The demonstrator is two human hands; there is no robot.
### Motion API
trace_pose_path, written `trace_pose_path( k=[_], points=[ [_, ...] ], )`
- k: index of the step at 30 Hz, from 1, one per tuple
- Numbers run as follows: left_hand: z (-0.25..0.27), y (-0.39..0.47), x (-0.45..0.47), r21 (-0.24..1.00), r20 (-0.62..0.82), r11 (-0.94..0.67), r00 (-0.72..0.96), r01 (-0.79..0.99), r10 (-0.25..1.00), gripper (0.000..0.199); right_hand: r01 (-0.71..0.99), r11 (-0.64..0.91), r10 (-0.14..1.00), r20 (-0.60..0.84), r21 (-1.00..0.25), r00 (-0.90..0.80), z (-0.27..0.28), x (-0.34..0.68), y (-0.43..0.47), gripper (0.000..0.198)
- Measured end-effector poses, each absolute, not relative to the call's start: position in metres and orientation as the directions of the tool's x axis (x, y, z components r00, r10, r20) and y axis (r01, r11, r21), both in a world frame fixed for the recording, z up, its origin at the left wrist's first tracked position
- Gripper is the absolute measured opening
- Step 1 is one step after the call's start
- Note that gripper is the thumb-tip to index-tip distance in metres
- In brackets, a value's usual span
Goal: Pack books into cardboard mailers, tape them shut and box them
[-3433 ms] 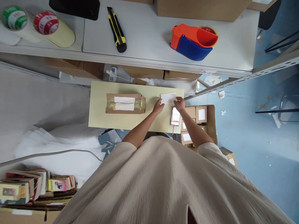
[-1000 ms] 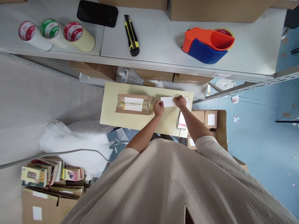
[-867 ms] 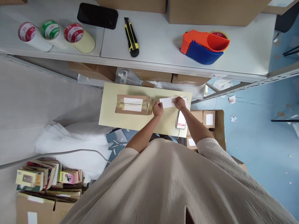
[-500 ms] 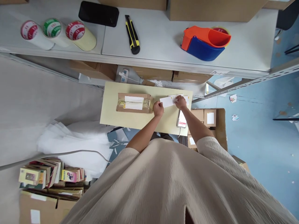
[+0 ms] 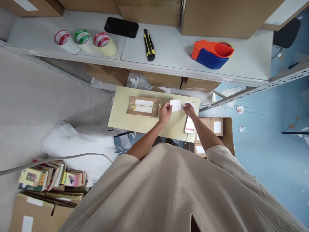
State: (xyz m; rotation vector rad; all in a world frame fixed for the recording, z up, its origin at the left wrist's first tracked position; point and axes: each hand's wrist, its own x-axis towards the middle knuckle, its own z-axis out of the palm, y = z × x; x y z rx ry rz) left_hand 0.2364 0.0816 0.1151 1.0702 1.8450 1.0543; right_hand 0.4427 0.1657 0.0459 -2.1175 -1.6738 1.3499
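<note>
My left hand (image 5: 165, 112) is closed on the left edge of a small white label (image 5: 175, 105), held a little above the pale yellow table (image 5: 118, 111). My right hand (image 5: 189, 110) pinches at other white paper labels (image 5: 185, 103) near the table's right end; how many it holds is hard to make out. Left of my hands lies a taped cardboard box (image 5: 131, 111) with white labels on its top. Beneath my right forearm a phone-like device (image 5: 189, 125) with a lit white screen and a cable rests on the table.
On the grey shelf (image 5: 173, 54) ahead stand tape rolls (image 5: 106, 45), a black phone (image 5: 121, 27), a yellow-black utility knife (image 5: 149, 45) and an orange-blue tape dispenser (image 5: 212, 54). An open carton (image 5: 228, 132) of small boxes is at the right. Books (image 5: 48, 175) are stacked lower left.
The label in my left hand has come apart from the papers by my right hand and is turned straighter. My left hand has opened its grip slightly round its edge. The view has shifted.
</note>
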Motion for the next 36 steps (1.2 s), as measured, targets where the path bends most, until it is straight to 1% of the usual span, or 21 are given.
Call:
trace_pose_path(
  k=[2, 5, 8, 10, 12, 15, 20, 24, 27, 29, 32, 36],
  points=[
    [0.128, 0.083, 0.227, 0.918, -0.165, 0.283, -0.382, 0.279, 0.909, 0.001, 0.661, -0.395, 0.855, -0.519, -0.638, 0.01, 0.063, 0.442, 0.158, 0.033],
    [0.143, 0.086, 0.212, 0.939, -0.142, 0.256, -0.419, 0.231, 0.897, 0.004, 0.589, -0.326, 0.921, -0.39, -0.74, 0.02, 0.095, 0.43, 0.144, 0.026],
    [0.151, 0.087, 0.202, 0.954, -0.14, 0.243, -0.455, 0.175, 0.88, 0.007, 0.48, -0.212, 0.96, -0.272, -0.851, -0.059, 0.127, 0.403, 0.133, 0.026],
    [0.155, 0.086, 0.198, 0.963, -0.139, 0.226, -0.453, 0.144, 0.881, 0.009, 0.389, -0.135, 0.97, -0.202, -0.911, -0.137, 0.146, 0.381, 0.13, 0.031],
    [0.161, 0.083, 0.195, 0.972, -0.137, 0.204, -0.434, 0.113, 0.89, 0.011, 0.321, -0.073, 0.968, -0.144, -0.944, -0.205, 0.162, 0.358, 0.128, 0.037],
    [0.172, 0.076, 0.188, 0.984, -0.118, 0.16, -0.391, 0.076, 0.913, 0.012, 0.278, -0.018, 0.959, -0.095, -0.96, -0.265, 0.18, 0.33, 0.125, 0.045],
    [0.186, 0.061, 0.161, 0.996, -0.086, 0.077, -0.305, -0.042, 0.949, 0.009, 0.284, 0.008, 0.954, -0.078, -0.959, -0.291, 0.198, 0.298, 0.117, 0.055],
    [0.192, 0.055, 0.127, 0.989, -0.099, 0.069, -0.238, -0.135, 0.966, 0.02, 0.27, 0.048, 0.955, -0.035, -0.962, -0.294, 0.205, 0.267, 0.107, 0.059],
    [0.195, 0.054, 0.097, 0.978, -0.164, 0.125, -0.237, -0.17, 0.958, 0.032, 0.241, 0.05, 0.962, -0.019, -0.969, -0.274, 0.209, 0.239, 0.097, 0.06],
    [0.196, 0.053, 0.076, 0.975, -0.182, 0.145, -0.231, -0.17, 0.956, 0.037, 0.228, 0.049, 0.959, -0.018, -0.972, -0.284, 0.211, 0.221, 0.09, 0.059],
    [0.193, 0.051, 0.045, 0.978, -0.164, 0.129, -0.215, -0.167, 0.963, 0.037, 0.226, 0.038, 0.958, -0.028, -0.973, -0.284, 0.209, 0.194, 0.079, 0.056],
    [0.187, 0.045, 0.013, 0.98, -0.163, 0.133, -0.211, -0.149, 0.964, 0.033, 0.246, 0.026, 0.966, -0.039, -0.969, -0.255, 0.202, 0.167, 0.066, 0.051]
  ],
)
